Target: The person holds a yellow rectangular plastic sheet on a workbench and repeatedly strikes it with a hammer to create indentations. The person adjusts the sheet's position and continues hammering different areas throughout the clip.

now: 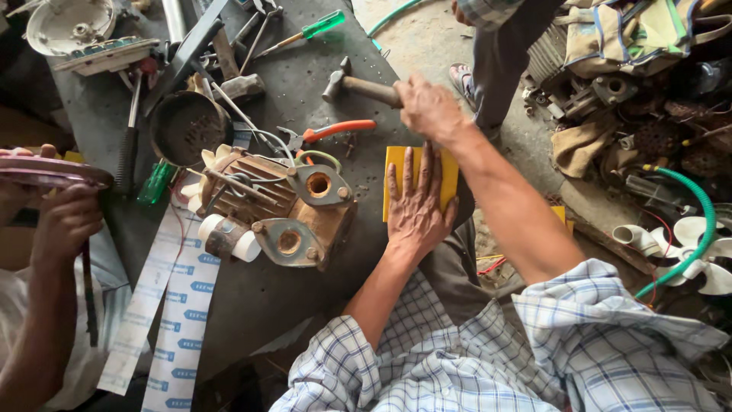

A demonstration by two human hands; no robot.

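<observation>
The left hand lies open and flat, palm down with the fingers spread, on a thin yellow rectangular sheet at the near edge of the dark grey counter. The right hand is just beyond it, closed around the brown wooden handle of a hammer with a dark metal head; the head points away to the left of this hand. The main risk, as I judge it, is for the left fingers: they rest on the sheet directly under the hammer hand, so a blow on the sheet could land on them. The sheet also sits at the counter's edge, partly over the person's knee, and it could slip or bend if the flat hand lifts. To the left of the left hand stands a rusty brown ribbed motor body with two grey metal bearing plates, and beyond it lie pliers with orange handles; a wide swing could knock these. At the far left another person's hand is beside a round pinkish plate, well apart from the hammer. A green-handled screwdriver lies further away on the counter.
</observation>
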